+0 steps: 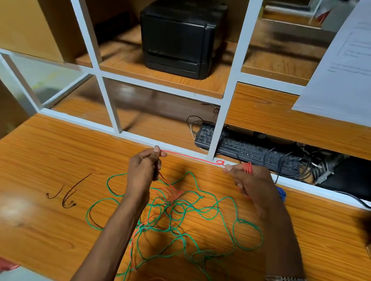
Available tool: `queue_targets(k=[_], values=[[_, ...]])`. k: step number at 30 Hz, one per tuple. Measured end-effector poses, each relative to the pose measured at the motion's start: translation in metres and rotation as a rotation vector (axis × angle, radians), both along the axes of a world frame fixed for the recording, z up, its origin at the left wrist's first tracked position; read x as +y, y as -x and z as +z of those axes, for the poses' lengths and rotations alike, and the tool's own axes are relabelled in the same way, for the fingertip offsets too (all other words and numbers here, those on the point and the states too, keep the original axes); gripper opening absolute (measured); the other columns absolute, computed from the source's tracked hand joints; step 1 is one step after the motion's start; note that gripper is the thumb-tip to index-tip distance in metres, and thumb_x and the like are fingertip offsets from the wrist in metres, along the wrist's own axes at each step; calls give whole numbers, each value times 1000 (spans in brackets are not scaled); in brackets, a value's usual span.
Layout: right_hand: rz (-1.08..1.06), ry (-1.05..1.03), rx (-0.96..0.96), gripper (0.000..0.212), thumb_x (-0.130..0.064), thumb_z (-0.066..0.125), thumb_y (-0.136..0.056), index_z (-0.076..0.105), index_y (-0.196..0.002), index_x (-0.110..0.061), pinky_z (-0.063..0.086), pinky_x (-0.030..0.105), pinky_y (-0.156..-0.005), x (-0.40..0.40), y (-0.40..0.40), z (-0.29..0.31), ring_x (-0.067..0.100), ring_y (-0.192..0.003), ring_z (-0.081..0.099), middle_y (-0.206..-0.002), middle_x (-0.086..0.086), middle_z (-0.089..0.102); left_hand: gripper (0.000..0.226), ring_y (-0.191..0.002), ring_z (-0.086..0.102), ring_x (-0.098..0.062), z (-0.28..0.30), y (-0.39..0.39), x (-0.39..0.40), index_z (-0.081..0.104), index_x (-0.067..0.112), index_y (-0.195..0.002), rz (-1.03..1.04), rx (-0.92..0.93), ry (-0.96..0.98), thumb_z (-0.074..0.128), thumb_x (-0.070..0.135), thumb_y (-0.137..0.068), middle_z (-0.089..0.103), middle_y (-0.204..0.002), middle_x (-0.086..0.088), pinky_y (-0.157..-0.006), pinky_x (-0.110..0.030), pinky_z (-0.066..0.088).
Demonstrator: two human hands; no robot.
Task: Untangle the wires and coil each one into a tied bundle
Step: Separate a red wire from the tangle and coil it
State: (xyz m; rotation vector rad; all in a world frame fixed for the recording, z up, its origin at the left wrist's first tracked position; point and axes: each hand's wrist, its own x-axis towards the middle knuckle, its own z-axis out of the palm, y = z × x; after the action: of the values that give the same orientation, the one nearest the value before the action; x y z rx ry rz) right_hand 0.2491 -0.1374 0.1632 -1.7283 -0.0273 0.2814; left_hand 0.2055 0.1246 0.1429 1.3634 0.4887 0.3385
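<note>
Wooden desk [29, 190], green wire [192, 217] sprawled tangled across it, above that tangle left hand [143, 170] and right hand [249, 182] each pinching red wire [191, 157] taut between them, keyboard [250, 149] beyond.

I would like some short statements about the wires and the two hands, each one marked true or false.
1. The left hand pinches the red wire. True.
2. The right hand holds nothing. False: red loops are wound around its fingers.
3. The green wire is already a tied bundle. False: it lies loose and tangled on the wooden table.
4. The red wire is stretched between both hands. True.
5. A keyboard lies behind the white frame. True.
</note>
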Motion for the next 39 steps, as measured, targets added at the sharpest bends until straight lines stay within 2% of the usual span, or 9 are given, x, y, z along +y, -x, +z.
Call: queue_targets(k=[4, 8, 15, 19, 23, 27, 32, 36, 39], values=[[-62, 69, -24, 17, -27, 79, -89, 79, -86, -10, 31, 21, -45, 0, -5, -4, 12, -47, 35, -54, 3, 47, 31, -39, 35, -8, -5, 0, 4, 73, 7, -86, 38, -28, -58, 56, 22, -108, 50, -54, 1, -39, -19, 29], [-87, 112, -120, 13, -26, 76, -93, 79, -87, -15, 36, 19, -47, 3, -1, -2, 8, -44, 40, -51, -2, 49, 33, -36, 36, -6, -10, 0, 7, 73, 10, -88, -174, 97, -201, 52, 23, -110, 59, -62, -1, -40, -19, 31], [10, 88, -176, 18, -21, 70, -97, 78, -88, -9, 35, 17, -48, 13, 7, -1, 7, -43, 38, -49, 2, 49, 23, -42, 46, -7, -1, 8, -17, 81, 15, -109, -406, 116, -325, 63, 30, -104, 80, -105, -4, -45, -18, 41], [38, 90, -252, 24, -24, 69, -98, 77, -87, -4, 38, 25, -53, 20, 6, -5, 11, -46, 42, -47, 1, 53, 38, -46, 53, -15, 22, 8, -37, 81, 13, -104, -461, 64, -255, 57, 43, -105, 80, -98, -4, -46, -16, 36], [121, 92, -353, 21, -16, 65, -100, 81, -89, -22, 41, 20, -53, 31, 10, 2, 7, -46, 49, -48, 5, 58, 23, -47, 53, -6, 26, 10, -56, 76, 1, -102, -517, -25, -196, 71, 24, -99, 75, -84, -17, -47, -17, 44], [172, 140, -434, 22, -18, 64, -100, 81, -90, -29, 45, 32, -52, 38, 17, 4, 9, -52, 48, -56, 13, 61, 24, -51, 58, -9, 27, 9, -64, 64, 7, -105, -343, -80, -106, 81, 12, -90, 67, -73, -3, -49, -16, 44], [207, 257, -480, 26, -23, 63, -98, 75, -76, -18, 52, 40, -60, 36, 15, 0, 13, -51, 57, -53, 0, 64, 15, -66, 62, -1, 22, 3, -52, 75, -1, -106, -380, -102, -177, 76, 7, -93, 70, -69, 12, -63, -18, 50], [242, 255, -451, 27, -22, 63, -101, 76, -77, -17, 51, 38, -58, 37, 16, 2, 8, -49, 53, -53, -1, 65, 8, -70, 59, 5, 19, 4, -49, 76, -1, -99, -378, -176, -217, 74, -2, -91, 72, -73, 13, -71, -19, 53], [265, 234, -467, 31, -22, 63, -101, 74, -73, -18, 47, 31, -57, 39, 15, 6, 5, -50, 51, -53, 0, 63, 11, -61, 55, 0, 18, 6, -52, 74, 6, -97, -356, -195, -128, 73, -3, -92, 65, -63, 13, -64, -19, 50]])
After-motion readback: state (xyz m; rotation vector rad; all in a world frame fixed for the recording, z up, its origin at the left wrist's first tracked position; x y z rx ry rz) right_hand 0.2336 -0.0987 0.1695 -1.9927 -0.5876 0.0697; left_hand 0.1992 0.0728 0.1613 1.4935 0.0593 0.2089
